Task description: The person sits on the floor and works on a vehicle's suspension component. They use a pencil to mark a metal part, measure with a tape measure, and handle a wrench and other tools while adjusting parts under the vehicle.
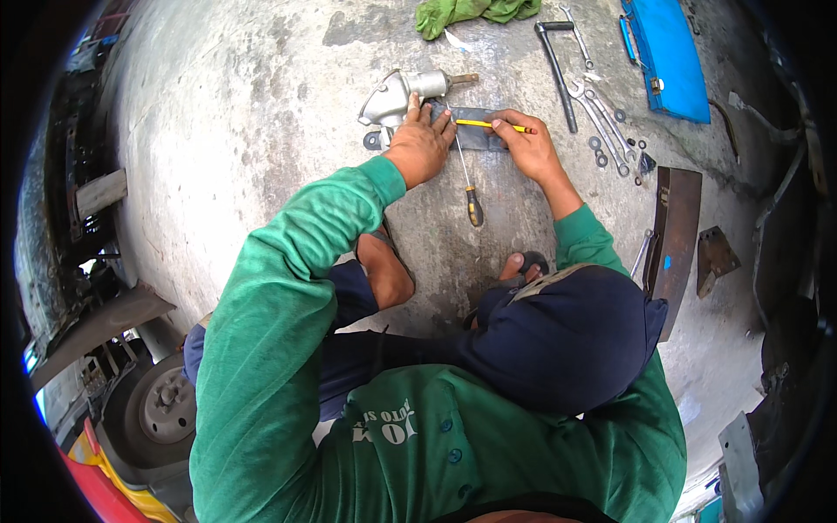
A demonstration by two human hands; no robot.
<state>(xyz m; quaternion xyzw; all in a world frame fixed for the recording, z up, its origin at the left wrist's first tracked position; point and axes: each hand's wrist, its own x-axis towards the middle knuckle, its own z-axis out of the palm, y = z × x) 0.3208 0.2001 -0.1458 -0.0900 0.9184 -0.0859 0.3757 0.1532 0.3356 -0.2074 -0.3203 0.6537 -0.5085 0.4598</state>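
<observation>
My left hand (421, 144) lies with its fingers stretched out, pressing on a dark flat sheet (486, 136) of rubber-like material. Its fingertips reach a silver cast metal housing (384, 100) with a short shaft, which rests at the sheet's left end. Pinched in my right hand (530, 150) is a yellow pencil (475, 123), its tip over the sheet near my left fingers. A screwdriver (473, 207) with a black and yellow handle lies just below, its thin shaft running up across the sheet. The sheet's part under my left palm is hidden.
Right of the sheet lie a breaker bar (558, 78), several wrenches (604, 118) and washers (602, 159). Beyond them stands a blue metal toolbox (667, 61). A green cloth (475, 12) is at the far edge, a rusty steel channel (676, 244) at right, a wheel (166, 397) at lower left.
</observation>
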